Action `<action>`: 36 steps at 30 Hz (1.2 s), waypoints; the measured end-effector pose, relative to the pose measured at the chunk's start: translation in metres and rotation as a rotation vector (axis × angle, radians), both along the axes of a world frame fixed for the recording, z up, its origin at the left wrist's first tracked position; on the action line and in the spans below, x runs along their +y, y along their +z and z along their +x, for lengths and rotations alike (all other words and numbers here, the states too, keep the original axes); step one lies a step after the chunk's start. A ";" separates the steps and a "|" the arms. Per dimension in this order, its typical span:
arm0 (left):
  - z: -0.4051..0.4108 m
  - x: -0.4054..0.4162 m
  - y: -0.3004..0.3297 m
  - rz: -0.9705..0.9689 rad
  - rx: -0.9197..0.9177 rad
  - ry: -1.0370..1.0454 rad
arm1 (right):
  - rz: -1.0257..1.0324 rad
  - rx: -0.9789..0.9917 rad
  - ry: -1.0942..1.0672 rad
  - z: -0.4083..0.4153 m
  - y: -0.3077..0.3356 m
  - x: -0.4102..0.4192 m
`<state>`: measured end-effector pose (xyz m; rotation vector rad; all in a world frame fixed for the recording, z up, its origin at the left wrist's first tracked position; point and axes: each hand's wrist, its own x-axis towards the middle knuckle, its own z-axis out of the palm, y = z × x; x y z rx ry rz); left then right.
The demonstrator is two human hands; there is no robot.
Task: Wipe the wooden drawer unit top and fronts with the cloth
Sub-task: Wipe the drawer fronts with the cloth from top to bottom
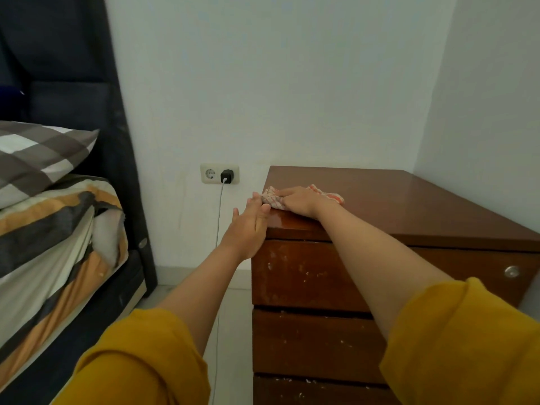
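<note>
we see the cloth (304,197) bunched on the wooden drawer unit (409,206), at its top's front left corner. the right hand (298,201) lies over it, pressing down; whether the fingers curl into the fabric we cannot tell. the left hand (248,226), fingers straight, rests against the unit's left edge, just beside the cloth.

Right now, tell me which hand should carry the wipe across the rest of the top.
Right. The right hand already presses the cloth on the drawer unit top; the left hand lies straight-fingered against the top's left edge, holding nothing.
</note>
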<state>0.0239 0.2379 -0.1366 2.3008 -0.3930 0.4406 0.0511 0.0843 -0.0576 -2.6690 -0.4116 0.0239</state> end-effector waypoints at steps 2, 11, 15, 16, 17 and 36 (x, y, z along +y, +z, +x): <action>-0.004 -0.001 0.003 0.021 -0.007 0.001 | 0.012 -0.013 0.000 -0.008 -0.002 -0.002; -0.024 0.000 0.021 0.055 0.194 0.007 | 0.061 -0.094 0.024 -0.057 -0.014 -0.014; -0.025 0.001 0.025 -0.074 0.324 -0.060 | -0.024 -0.187 0.030 -0.061 -0.026 -0.018; -0.026 0.001 0.026 -0.137 0.357 -0.069 | -0.044 -0.212 0.044 -0.062 -0.028 -0.018; -0.028 0.001 0.027 -0.196 0.384 -0.089 | -0.061 -0.228 0.058 -0.063 -0.028 -0.018; -0.046 0.012 0.022 0.002 0.208 -0.080 | -0.091 -0.562 0.117 -0.109 -0.057 -0.051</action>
